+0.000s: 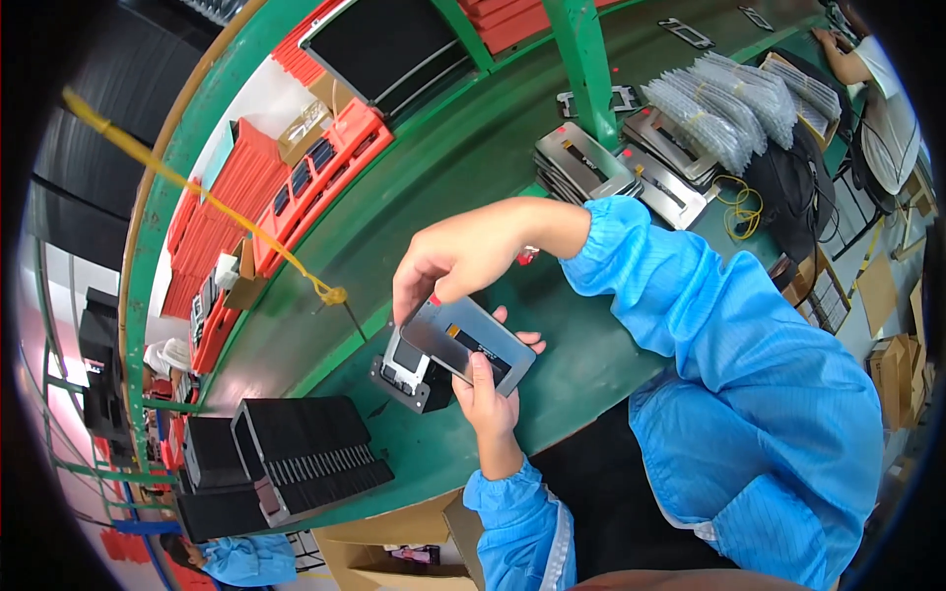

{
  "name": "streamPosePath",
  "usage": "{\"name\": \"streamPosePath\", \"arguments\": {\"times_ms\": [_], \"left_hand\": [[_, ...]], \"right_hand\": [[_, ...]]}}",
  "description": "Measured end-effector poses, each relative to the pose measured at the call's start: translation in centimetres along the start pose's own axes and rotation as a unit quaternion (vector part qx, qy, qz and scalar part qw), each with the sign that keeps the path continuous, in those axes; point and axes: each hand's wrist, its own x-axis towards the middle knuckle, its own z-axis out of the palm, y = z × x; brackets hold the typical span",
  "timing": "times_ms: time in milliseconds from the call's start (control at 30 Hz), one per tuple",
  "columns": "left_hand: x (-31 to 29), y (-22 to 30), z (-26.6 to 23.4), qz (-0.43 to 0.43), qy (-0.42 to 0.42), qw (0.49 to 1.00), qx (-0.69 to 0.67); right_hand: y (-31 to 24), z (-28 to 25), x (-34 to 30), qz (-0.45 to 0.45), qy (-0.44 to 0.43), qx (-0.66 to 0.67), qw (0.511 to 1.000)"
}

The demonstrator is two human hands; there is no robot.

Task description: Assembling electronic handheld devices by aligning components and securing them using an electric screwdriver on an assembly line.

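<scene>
Evidently gripping tilted grey panel (463, 341) in left hand (487, 402), with thumb above and fingers beneath, presumably for steadiness; with right hand (471, 252) curled at upper corner, cannot tell whether pinching; held above green bench (589, 362), partly masking black-and-silver frame (401, 373).

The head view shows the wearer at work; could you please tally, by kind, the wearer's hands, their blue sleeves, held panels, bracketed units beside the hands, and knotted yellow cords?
Hands: 2 (left hand, right hand)
Blue sleeves: 2
Held silver rectangular panel: 1
Bracketed unit: 1
Knotted yellow cord: 1
Total: 7
</scene>
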Motion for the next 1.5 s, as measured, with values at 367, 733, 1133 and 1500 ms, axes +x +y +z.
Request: {"name": "streamPosePath", "arguments": {"times_ms": [367,733,1133,1500], "left_hand": [[-0.5,0.3,0.3,-0.003,0.013,1.0,-0.016],[-0.2,0.3,0.4,0.019,0.014,1.0,0.004],[-0.4,0.2,-0.3,-0.133,-0.033,0.99,0.029],[-0.5,0.9,-0.8,0.03,0.019,0.994,-0.105]], "right_hand": [[-0.6,1.2,0.4,0.063,0.042,-0.016,0.997],[-1.0,1.7,0.3,0.032,0.055,-0.024,0.998],[-0.3,-1.3,-1.8,0.049,0.195,-0.415,0.887],[0.8,-2.3,-1.8,0.352,-0.034,-0.434,0.829]]}}
